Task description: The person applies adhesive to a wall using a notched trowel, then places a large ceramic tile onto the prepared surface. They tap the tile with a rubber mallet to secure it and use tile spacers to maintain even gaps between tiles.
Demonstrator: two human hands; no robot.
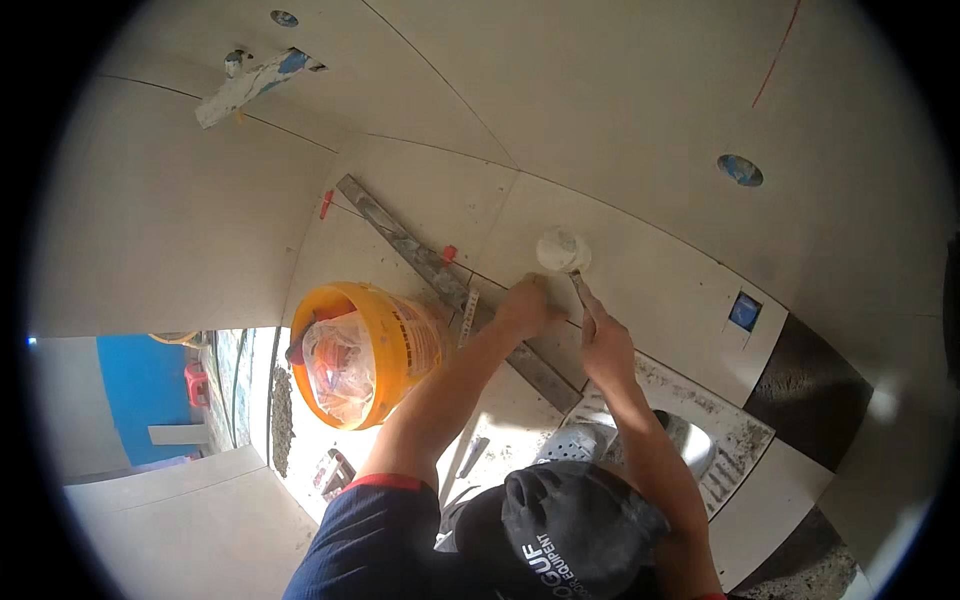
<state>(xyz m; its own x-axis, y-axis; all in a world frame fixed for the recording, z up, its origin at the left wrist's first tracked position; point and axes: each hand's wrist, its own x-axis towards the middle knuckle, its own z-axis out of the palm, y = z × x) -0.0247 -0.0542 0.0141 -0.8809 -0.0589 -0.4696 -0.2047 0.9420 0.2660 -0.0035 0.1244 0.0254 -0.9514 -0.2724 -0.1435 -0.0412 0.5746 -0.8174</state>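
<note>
My right hand (pixel 607 347) is closed around the handle of a mallet whose round, whitish head (pixel 563 250) is over a pale floor tile (pixel 630 265). Just left of it, my left hand (pixel 532 306) is down at the tile seam with its fingers drawn together; whatever they hold is hidden. Under my left wrist runs a long grey metal bar (pixel 410 245), laid diagonally across the tiles. A white marked strip (pixel 469 317), like a ruler, lies by the bar. Red plastic pieces (pixel 449 253) stick up along the seam.
An orange bucket (pixel 420 340) holding a clear plastic bag stands left of my forearm. Near my feet are a grey clog (pixel 575 443), a dirty board (pixel 740 430) and a dark slim tool (pixel 474 457). Dark untiled patches (pixel 808 390) show at right. A whitish pipe (pixel 250 90) juts from the wall.
</note>
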